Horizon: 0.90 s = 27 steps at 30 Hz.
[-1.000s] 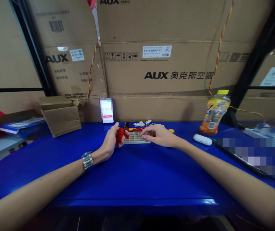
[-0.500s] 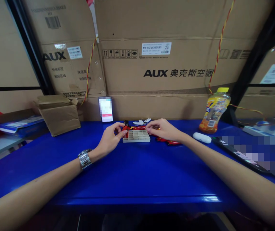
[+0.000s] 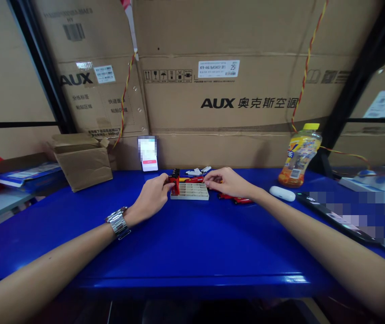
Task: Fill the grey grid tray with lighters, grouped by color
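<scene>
A small beige grid tray (image 3: 191,191) lies on the blue table (image 3: 185,243). My left hand (image 3: 152,198), with a metal watch at the wrist, pinches a red and black toy car (image 3: 174,181) standing on end at the tray's left edge. My right hand (image 3: 228,182) rests at the tray's far right corner, fingers curled on a small piece I cannot make out. More red toy pieces (image 3: 235,198) lie just under my right wrist. White and red small parts (image 3: 197,172) lie behind the tray.
A phone (image 3: 148,154) leans on the cardboard boxes behind. A small open carton (image 3: 82,163) stands at left, an orange drink bottle (image 3: 298,155) and a white earbud case (image 3: 282,193) at right. A dark tablet (image 3: 344,216) lies at far right.
My left hand has brought the red toy car from its palm to the tray's left edge and stood it up there. My right hand has barely moved along the tray's far edge.
</scene>
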Motion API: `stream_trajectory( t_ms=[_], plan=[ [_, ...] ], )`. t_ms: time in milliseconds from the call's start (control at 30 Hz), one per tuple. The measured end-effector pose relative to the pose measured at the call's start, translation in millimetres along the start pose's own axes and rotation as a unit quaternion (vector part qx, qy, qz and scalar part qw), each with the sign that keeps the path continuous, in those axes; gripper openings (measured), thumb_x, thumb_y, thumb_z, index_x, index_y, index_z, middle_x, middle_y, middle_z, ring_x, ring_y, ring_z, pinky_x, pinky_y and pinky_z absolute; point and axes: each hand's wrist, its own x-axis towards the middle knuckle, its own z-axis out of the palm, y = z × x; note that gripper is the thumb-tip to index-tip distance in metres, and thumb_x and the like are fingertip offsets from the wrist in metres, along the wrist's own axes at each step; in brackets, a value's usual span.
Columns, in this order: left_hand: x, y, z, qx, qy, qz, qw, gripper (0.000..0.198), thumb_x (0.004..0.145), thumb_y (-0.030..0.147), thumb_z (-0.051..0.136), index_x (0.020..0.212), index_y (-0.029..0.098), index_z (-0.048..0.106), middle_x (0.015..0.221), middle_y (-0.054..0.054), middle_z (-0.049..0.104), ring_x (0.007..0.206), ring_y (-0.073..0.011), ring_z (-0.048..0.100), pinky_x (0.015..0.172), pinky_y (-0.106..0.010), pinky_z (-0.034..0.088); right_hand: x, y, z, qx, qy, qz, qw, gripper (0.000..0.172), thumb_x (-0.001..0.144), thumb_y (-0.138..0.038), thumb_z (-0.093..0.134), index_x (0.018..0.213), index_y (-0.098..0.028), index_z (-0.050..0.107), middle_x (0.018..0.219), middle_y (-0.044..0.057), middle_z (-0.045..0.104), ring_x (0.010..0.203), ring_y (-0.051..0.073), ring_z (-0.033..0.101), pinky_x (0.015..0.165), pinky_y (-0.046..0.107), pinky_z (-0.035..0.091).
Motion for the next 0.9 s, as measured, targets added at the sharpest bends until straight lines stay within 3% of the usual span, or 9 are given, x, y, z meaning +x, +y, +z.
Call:
stream_trajectory(
  t_ms=[133, 267, 433, 767, 900],
  plan=[
    [2.2, -9.8, 1.9, 0.039, -0.012, 0.018, 0.999, 0.016, 0.089, 0.022, 0.044, 0.073, 0.02, 0.045, 0.07, -0.006, 0.058, 0.058, -0.0177, 0.048, 0.053, -0.029, 0.025, 0.1, -4.0, -1.5, -0.026, 0.0, -0.004, 1.0, 0.021, 0.083, -0.027, 0.051, 0.086, -0.016, 0.068, 0.074, 0.004, 0.067, 0.063, 0.012, 0.056, 0.063, 0.028, 0.044],
    [2.5, -16.1, 5.4, 0.021, -0.031, 0.026, 0.999, 0.013, 0.088, 0.023, 0.044, 0.075, 0.02, 0.047, 0.072, -0.006, 0.059, 0.058, -0.0173, 0.048, 0.053, -0.03, 0.025, 1.1, -2.2, -0.2, -0.069, 0.019, -0.02, 0.997, 0.021, 0.085, -0.025, 0.05, 0.095, -0.017, 0.066, 0.091, 0.006, 0.069, 0.079, 0.016, 0.061, 0.075, 0.03, 0.045],
    [0.3, -14.7, 5.8, -0.003, -0.045, 0.004, 0.999, 0.016, 0.089, 0.029, 0.043, 0.075, 0.02, 0.047, 0.068, -0.006, 0.059, 0.056, -0.0167, 0.049, 0.052, -0.03, 0.025, 9.7, 12.2, 10.0, -0.215, 0.057, -0.034, 0.974, 0.032, 0.09, -0.025, 0.044, 0.115, -0.016, 0.061, 0.115, 0.013, 0.061, 0.106, 0.025, 0.051, 0.09, 0.04, 0.039],
    [-5.2, -6.2, 5.9, 0.012, -0.056, 0.013, 0.998, 0.018, 0.085, 0.037, 0.048, 0.079, 0.021, 0.044, 0.068, -0.004, 0.057, 0.059, -0.0189, 0.052, 0.054, -0.029, 0.028, 56.2, 11.4, 32.0, -0.332, -0.066, -0.02, 0.941, 0.039, 0.095, -0.037, 0.036, 0.104, -0.015, 0.067, 0.106, 0.017, 0.061, 0.097, 0.03, 0.047, 0.08, 0.041, 0.037],
    [-6.6, -5.2, 6.2, -0.026, -0.044, 0.019, 0.999, 0.018, 0.083, 0.035, 0.052, 0.075, 0.021, 0.044, 0.064, -0.003, 0.056, 0.055, -0.017, 0.048, 0.053, -0.029, 0.028, 62.9, 12.7, 42.0, -0.341, -0.064, -0.028, 0.938, 0.035, 0.093, -0.038, 0.041, 0.102, -0.013, 0.064, 0.101, 0.018, 0.061, 0.094, 0.03, 0.048, 0.077, 0.039, 0.037]
  ],
)
